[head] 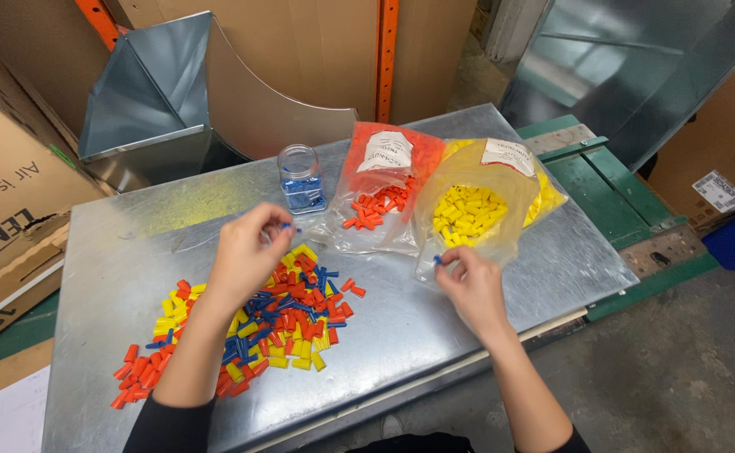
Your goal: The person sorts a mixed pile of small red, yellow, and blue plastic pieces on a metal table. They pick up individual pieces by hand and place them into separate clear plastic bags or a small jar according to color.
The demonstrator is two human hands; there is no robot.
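Your L hand [246,252] pinches a blue connector [285,226] over the mixed pile [254,323], jar [302,179] just ahead, up-right & nearest it. R hand [468,285] pinches another blue piece [438,260] by the yellow bag [472,210].

Connector pile [250,323] at table [435,335] centre, jar [301,179] at twelve o'clock, two bags [380,189] [476,205] at two o'clock, duct [153,101] behind at eleven o'clock.
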